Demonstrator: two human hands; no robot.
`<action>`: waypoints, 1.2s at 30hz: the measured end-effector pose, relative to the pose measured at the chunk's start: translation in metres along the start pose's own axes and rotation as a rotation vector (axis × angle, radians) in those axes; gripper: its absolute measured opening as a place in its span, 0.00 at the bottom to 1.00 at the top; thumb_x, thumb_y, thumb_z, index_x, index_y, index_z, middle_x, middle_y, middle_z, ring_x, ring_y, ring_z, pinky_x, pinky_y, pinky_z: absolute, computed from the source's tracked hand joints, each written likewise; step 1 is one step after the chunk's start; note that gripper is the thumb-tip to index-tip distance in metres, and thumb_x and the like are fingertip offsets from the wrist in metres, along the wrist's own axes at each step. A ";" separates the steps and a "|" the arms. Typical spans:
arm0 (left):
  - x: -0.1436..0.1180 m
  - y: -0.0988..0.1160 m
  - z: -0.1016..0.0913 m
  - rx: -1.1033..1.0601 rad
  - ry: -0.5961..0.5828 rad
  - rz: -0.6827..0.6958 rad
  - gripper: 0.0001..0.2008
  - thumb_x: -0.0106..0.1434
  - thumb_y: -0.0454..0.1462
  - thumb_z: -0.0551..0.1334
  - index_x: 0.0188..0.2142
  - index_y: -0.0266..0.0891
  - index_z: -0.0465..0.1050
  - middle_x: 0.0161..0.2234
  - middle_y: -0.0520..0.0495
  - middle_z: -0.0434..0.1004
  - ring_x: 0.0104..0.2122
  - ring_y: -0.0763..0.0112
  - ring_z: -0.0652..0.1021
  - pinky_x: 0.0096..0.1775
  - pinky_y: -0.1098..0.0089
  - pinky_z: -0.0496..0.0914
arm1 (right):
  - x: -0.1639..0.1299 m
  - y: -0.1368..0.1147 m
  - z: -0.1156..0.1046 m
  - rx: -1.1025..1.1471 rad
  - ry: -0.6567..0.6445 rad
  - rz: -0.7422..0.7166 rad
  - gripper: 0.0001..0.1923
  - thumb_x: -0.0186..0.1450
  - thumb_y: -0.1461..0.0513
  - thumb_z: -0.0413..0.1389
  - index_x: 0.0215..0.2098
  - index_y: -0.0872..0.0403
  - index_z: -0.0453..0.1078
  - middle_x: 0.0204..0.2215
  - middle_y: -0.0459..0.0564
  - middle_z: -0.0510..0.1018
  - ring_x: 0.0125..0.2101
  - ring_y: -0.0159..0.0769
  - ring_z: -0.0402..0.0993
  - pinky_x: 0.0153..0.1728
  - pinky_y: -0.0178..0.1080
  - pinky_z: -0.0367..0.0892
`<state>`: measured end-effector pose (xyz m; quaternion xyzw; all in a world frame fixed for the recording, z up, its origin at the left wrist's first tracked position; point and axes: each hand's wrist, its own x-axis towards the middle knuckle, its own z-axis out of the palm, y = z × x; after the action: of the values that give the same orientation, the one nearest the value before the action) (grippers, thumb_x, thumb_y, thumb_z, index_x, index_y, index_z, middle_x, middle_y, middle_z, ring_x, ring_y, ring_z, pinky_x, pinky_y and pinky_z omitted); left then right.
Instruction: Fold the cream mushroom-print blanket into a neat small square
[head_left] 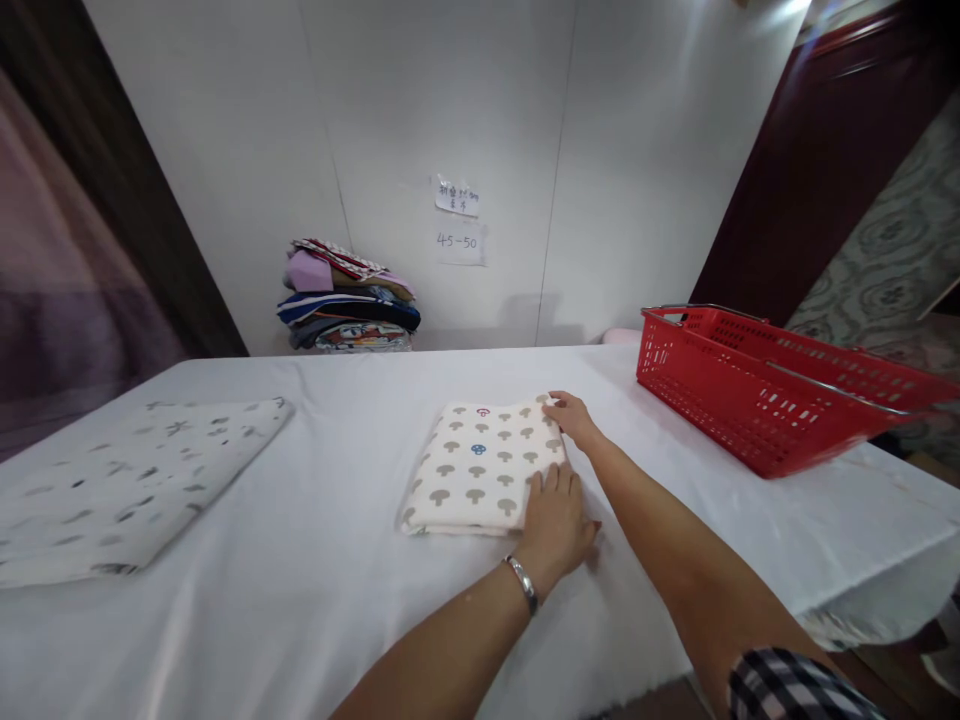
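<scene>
A folded white cloth printed with grey mushrooms lies flat on the white-covered table in front of me. One mushroom print is blue and another is pink. My left hand, with a silver bracelet at the wrist, rests on the cloth's near right part, fingers stretched out over it and thumb off to the side. At the far right corner, my right hand has its thumb and fingertips closed on the cloth's edge.
On the left of the table lies another white cloth with dark and grey prints. A stack of folded fabrics stands against the back wall. To the right is a red plastic basket with metal handles. Paper signs hang on the wall.
</scene>
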<state>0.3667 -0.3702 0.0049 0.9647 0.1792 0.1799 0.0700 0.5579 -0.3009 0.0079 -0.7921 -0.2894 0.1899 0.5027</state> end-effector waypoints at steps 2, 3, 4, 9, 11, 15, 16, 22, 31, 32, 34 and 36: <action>-0.001 0.000 0.000 0.000 -0.013 0.025 0.27 0.59 0.48 0.55 0.53 0.33 0.61 0.55 0.37 0.62 0.55 0.55 0.60 0.56 0.54 0.54 | 0.000 0.009 0.001 -0.019 0.029 -0.015 0.17 0.51 0.63 0.58 0.40 0.56 0.72 0.29 0.47 0.76 0.28 0.32 0.72 0.27 0.31 0.65; -0.001 -0.001 0.000 0.004 -0.020 0.037 0.26 0.59 0.47 0.55 0.52 0.34 0.61 0.54 0.37 0.63 0.54 0.55 0.61 0.55 0.54 0.54 | 0.000 0.014 0.001 -0.033 0.039 -0.016 0.16 0.51 0.63 0.58 0.39 0.57 0.72 0.28 0.47 0.76 0.28 0.33 0.72 0.28 0.32 0.65; -0.002 -0.001 0.000 0.012 -0.025 0.048 0.24 0.59 0.46 0.55 0.51 0.34 0.62 0.53 0.37 0.64 0.54 0.55 0.61 0.54 0.54 0.55 | -0.002 0.018 0.000 -0.045 0.047 -0.018 0.16 0.51 0.63 0.58 0.38 0.58 0.73 0.27 0.48 0.76 0.28 0.33 0.72 0.29 0.32 0.66; -0.007 -0.001 -0.008 0.021 -0.049 0.118 0.20 0.59 0.41 0.56 0.49 0.35 0.62 0.52 0.37 0.64 0.53 0.56 0.62 0.53 0.55 0.56 | -0.011 0.029 -0.007 -0.070 0.034 -0.037 0.23 0.54 0.59 0.58 0.48 0.58 0.69 0.30 0.49 0.77 0.29 0.33 0.72 0.31 0.33 0.66; -0.013 0.000 -0.015 -0.024 -0.063 0.173 0.18 0.60 0.40 0.54 0.50 0.37 0.62 0.52 0.39 0.64 0.53 0.58 0.63 0.53 0.57 0.56 | -0.017 0.028 -0.011 -0.077 0.013 -0.031 0.29 0.56 0.58 0.58 0.54 0.59 0.64 0.33 0.52 0.77 0.28 0.34 0.72 0.29 0.33 0.66; -0.034 -0.015 -0.035 -0.116 -0.074 0.275 0.21 0.62 0.35 0.51 0.55 0.44 0.58 0.59 0.48 0.59 0.60 0.66 0.56 0.59 0.59 0.50 | -0.035 0.031 -0.016 -0.091 -0.035 -0.039 0.37 0.59 0.55 0.55 0.62 0.60 0.52 0.40 0.56 0.76 0.34 0.38 0.74 0.34 0.36 0.68; -0.041 -0.024 -0.041 -0.117 -0.072 0.267 0.23 0.61 0.33 0.51 0.56 0.45 0.57 0.61 0.49 0.56 0.61 0.67 0.54 0.60 0.59 0.48 | -0.043 0.032 -0.017 -0.105 -0.032 -0.053 0.37 0.59 0.55 0.55 0.63 0.59 0.51 0.43 0.56 0.75 0.37 0.39 0.73 0.37 0.38 0.68; -0.091 -0.104 -0.060 -0.027 0.051 -0.094 0.32 0.53 0.27 0.51 0.59 0.40 0.55 0.62 0.46 0.53 0.62 0.64 0.51 0.61 0.57 0.46 | -0.123 0.038 -0.017 -0.265 0.065 -0.443 0.26 0.63 0.51 0.48 0.56 0.54 0.62 0.55 0.55 0.66 0.54 0.44 0.61 0.51 0.45 0.62; -0.105 -0.137 -0.051 -0.132 0.186 -0.448 0.25 0.57 0.35 0.54 0.56 0.40 0.60 0.61 0.48 0.56 0.58 0.66 0.61 0.57 0.67 0.59 | -0.175 0.034 -0.022 -0.691 -0.258 -0.931 0.24 0.65 0.55 0.48 0.58 0.50 0.59 0.57 0.51 0.64 0.57 0.44 0.58 0.57 0.52 0.53; -0.104 -0.137 -0.052 -0.117 0.184 -0.464 0.25 0.57 0.35 0.54 0.56 0.41 0.61 0.60 0.48 0.56 0.57 0.65 0.62 0.56 0.66 0.61 | -0.173 0.037 -0.022 -0.702 -0.245 -0.931 0.24 0.65 0.56 0.48 0.59 0.51 0.58 0.57 0.52 0.64 0.57 0.44 0.57 0.56 0.52 0.54; -0.103 -0.140 -0.056 -0.084 0.160 -0.474 0.25 0.57 0.35 0.54 0.56 0.41 0.61 0.59 0.48 0.60 0.55 0.64 0.65 0.54 0.66 0.64 | -0.169 0.042 -0.023 -0.710 -0.242 -0.948 0.25 0.65 0.56 0.49 0.60 0.51 0.57 0.58 0.52 0.63 0.57 0.44 0.57 0.56 0.53 0.55; -0.102 -0.145 -0.060 -0.075 0.156 -0.475 0.23 0.58 0.34 0.53 0.55 0.42 0.62 0.57 0.49 0.64 0.53 0.65 0.68 0.52 0.67 0.65 | -0.168 0.045 -0.022 -0.702 -0.249 -0.976 0.25 0.64 0.57 0.50 0.60 0.50 0.57 0.58 0.52 0.63 0.57 0.44 0.58 0.56 0.52 0.56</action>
<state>0.2088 -0.2698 -0.0009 0.8755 0.3988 0.2390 0.1319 0.4554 -0.4403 -0.0222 -0.6584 -0.7205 -0.0778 0.2033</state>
